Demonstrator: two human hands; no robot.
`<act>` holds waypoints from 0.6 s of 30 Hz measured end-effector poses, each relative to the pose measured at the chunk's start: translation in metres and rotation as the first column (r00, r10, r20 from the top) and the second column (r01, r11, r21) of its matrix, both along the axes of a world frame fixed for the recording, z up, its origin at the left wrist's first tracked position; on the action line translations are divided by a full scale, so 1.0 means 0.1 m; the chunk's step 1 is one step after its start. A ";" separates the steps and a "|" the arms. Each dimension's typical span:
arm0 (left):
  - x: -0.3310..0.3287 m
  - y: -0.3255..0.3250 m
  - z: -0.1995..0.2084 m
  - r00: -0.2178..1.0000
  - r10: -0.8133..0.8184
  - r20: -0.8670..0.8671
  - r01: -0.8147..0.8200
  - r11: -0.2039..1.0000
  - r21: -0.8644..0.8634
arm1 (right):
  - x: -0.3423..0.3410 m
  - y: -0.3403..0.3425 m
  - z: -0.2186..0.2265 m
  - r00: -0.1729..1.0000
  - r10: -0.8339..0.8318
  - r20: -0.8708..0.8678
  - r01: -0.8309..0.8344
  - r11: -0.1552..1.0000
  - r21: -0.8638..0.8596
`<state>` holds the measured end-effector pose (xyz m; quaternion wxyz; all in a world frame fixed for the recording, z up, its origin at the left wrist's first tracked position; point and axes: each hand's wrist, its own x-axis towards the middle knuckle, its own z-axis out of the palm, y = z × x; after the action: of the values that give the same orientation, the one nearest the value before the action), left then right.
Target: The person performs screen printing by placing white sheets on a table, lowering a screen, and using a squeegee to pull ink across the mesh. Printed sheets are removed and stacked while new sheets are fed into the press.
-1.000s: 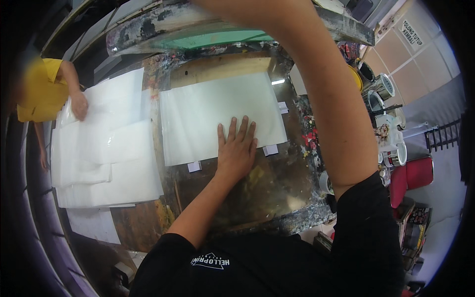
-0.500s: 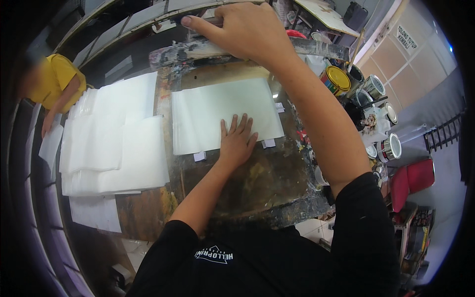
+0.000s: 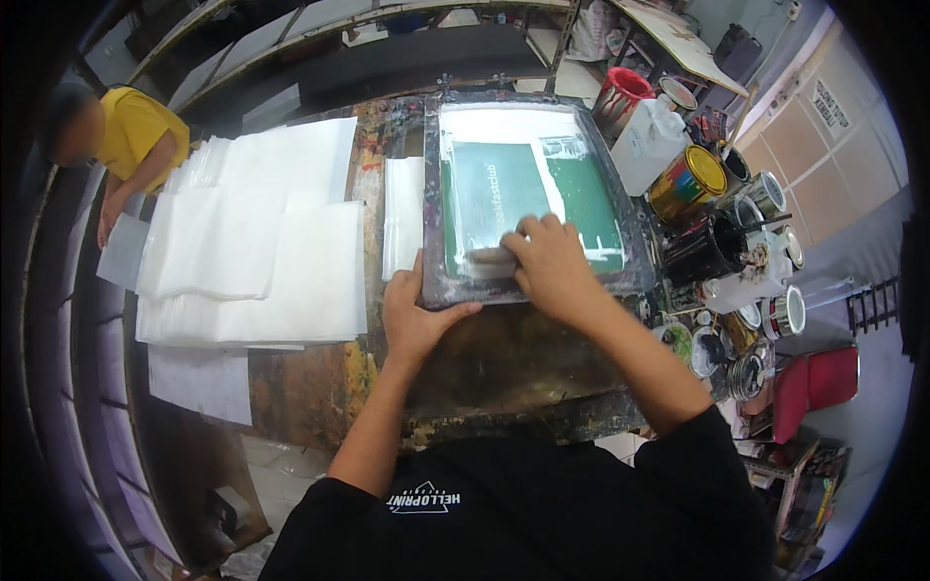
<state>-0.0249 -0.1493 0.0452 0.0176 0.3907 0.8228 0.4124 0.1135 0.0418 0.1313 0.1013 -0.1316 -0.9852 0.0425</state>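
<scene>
A screen printing frame (image 3: 630, 242) with a dark rim lies over white sheets (image 3: 402, 208), whose left strip sticks out beside it. White ink (image 3: 484, 116) lies across the far end of its green mesh (image 3: 586, 198) and is smeared over other parts. My left hand (image 3: 415, 320) holds the frame's near left corner, fingers along the left side and thumb stretched along the near edge. Curled around a squeegee (image 3: 491, 256), my right hand (image 3: 554, 266) is over the near part of the mesh. Most of the squeegee is hidden under the hand.
Left of the frame lie overlapping stacks of white bags or sheets (image 3: 300, 261). A person in a yellow shirt (image 3: 145, 131) stands at the far left, one hand at a sheet. Paint cans (image 3: 688, 184), a white jug (image 3: 647, 145) and tubs crowd the right. A red chair (image 3: 819, 382) stands beyond.
The screen frame has come down over the sheets. My left hand has gone from flat on them to the frame's corner. My right hand has moved from the far side onto the mesh with the squeegee.
</scene>
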 end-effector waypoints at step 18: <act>0.02 -0.04 -0.16 0.999 -0.043 -0.021 0.042 0.999 -0.031 | -1.80 1.66 -0.45 0.974 -0.165 0.158 0.163 0.986 0.023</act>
<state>-0.0225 -0.1534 0.0287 0.0235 0.4121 0.8207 0.3951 -0.0663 0.2075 0.0863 0.0260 -0.2150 -0.9761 0.0186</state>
